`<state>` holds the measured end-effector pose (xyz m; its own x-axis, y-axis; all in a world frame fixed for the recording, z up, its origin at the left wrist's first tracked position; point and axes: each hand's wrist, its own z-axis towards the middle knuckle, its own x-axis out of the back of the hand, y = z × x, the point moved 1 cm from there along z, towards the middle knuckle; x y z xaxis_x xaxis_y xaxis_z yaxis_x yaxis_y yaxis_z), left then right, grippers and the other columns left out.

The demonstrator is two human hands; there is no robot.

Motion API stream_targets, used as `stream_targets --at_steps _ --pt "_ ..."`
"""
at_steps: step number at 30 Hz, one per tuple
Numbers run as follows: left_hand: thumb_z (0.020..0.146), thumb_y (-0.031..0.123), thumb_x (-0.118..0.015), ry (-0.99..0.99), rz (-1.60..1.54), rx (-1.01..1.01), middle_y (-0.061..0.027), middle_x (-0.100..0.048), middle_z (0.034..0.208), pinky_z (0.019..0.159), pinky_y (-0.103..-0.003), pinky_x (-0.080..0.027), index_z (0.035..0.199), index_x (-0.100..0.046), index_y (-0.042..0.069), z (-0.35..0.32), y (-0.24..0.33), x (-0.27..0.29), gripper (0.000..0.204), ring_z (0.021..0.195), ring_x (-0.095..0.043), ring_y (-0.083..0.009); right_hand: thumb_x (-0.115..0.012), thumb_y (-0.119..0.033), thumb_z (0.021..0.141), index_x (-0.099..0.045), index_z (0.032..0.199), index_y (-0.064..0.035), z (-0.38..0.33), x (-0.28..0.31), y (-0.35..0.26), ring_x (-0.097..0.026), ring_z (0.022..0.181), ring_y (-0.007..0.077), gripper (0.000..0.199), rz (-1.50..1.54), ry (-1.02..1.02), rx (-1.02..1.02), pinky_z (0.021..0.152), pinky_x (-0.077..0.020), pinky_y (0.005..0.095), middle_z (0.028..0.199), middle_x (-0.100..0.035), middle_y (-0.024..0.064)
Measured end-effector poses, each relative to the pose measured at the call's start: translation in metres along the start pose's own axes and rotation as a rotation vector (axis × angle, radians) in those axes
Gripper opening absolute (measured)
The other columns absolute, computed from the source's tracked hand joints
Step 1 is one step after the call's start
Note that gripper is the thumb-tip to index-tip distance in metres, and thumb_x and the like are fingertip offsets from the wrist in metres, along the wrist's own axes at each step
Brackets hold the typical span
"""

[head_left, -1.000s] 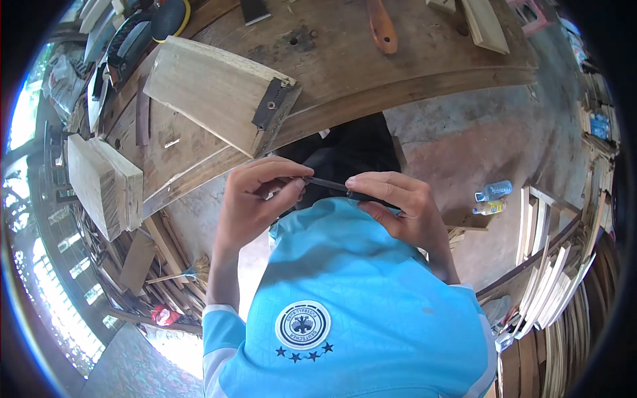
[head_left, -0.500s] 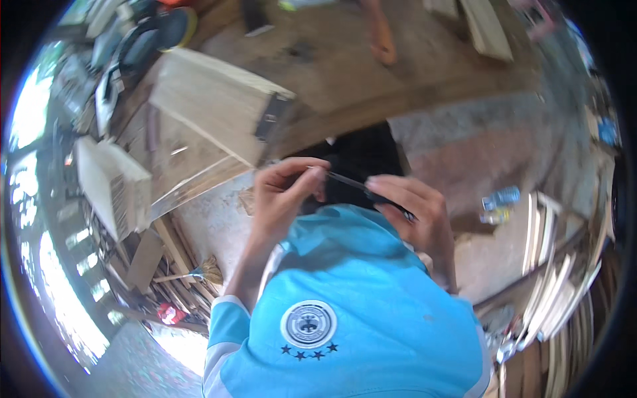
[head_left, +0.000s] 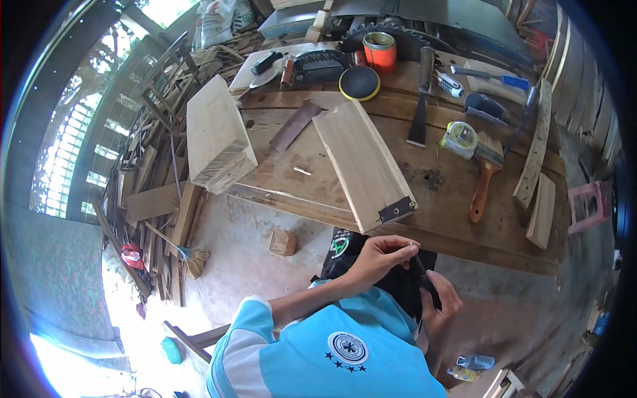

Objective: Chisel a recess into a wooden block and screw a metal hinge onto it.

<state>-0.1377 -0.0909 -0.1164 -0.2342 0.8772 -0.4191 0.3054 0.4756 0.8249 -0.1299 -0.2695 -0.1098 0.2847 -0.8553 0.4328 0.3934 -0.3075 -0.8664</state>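
Close to the bench's front edge, my left hand (head_left: 383, 260) pinches a small shiny piece, perhaps a screw, at the tip of a screwdriver (head_left: 418, 266). My right hand (head_left: 442, 304) grips the screwdriver's dark handle, and its shaft points up and away toward the left fingertips. Just beyond the left hand, a pale wooden block (head_left: 361, 162) lies lengthwise on the workbench (head_left: 292, 189). Across its near end sits a black metal hinge plate (head_left: 397, 209) with visible holes. Neither hand touches the block.
Left on the bench stands another pale block (head_left: 219, 142). A brown sandpaper strip (head_left: 296, 126), chisel (head_left: 421, 99), tape measure (head_left: 459, 139), paintbrush (head_left: 486, 172) and orange can (head_left: 379, 53) lie around. Wood strips (head_left: 543, 211) rest at right; a broom (head_left: 192, 261) leans below left.
The view has swung up, so more of the bench shows. Both hands still hold the screwdriver and small piece together; its shaft now points more steeply away from me.
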Motion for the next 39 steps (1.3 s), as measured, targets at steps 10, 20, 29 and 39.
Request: stream_targets --at_steps 10,20,29,39 --pt "0.086 0.017 -0.06 0.144 -0.353 0.163 -0.0002 -0.062 0.095 0.067 -0.019 -0.05 0.106 -0.061 0.005 0.008 -0.015 -0.014 0.024 0.076 -0.057 -0.0058 -0.058 0.003 0.072 -0.059 0.109 -0.0028 0.002 -0.014 -0.006 -0.055 0.082 0.027 0.037 -0.199 0.053 -0.058 0.074 -0.0469 0.0343 0.103 -0.048 0.0149" --pt "0.091 0.023 -0.05 0.192 -0.241 0.197 0.0066 -0.033 0.06 0.045 -0.019 -0.03 0.114 -0.053 0.004 0.015 0.002 -0.019 0.03 0.05 -0.029 -0.0024 -0.056 0.009 0.072 -0.055 0.115 -0.0036 0.013 -0.022 -0.008 -0.056 0.077 0.0234 0.045 -0.074 0.049 -0.044 0.066 -0.0477 0.0324 0.102 -0.048 0.0127" --pt "0.092 0.023 -0.051 0.221 -0.392 0.189 0.0063 -0.035 0.063 0.047 -0.018 -0.03 0.117 -0.049 0.005 0.021 0.0 -0.017 0.031 0.053 -0.031 -0.0028 -0.059 0.006 0.074 -0.057 0.11 -0.0033 0.02 -0.021 -0.002 -0.058 0.08 0.0233 0.037 -0.044 0.071 -0.022 0.068 -0.0492 0.032 0.102 -0.051 0.0104" --pt "0.085 0.028 -0.061 0.414 -0.388 0.229 0.0039 -0.046 0.06 0.039 -0.019 -0.035 0.103 -0.058 0.011 0.022 -0.002 -0.014 0.025 0.045 -0.041 -0.0067 -0.062 -0.004 0.078 -0.06 0.097 -0.0025 0.018 -0.027 0.01 -0.06 0.092 0.0267 0.019 -0.046 0.198 0.022 0.081 -0.0467 0.034 0.102 -0.061 0.0145"
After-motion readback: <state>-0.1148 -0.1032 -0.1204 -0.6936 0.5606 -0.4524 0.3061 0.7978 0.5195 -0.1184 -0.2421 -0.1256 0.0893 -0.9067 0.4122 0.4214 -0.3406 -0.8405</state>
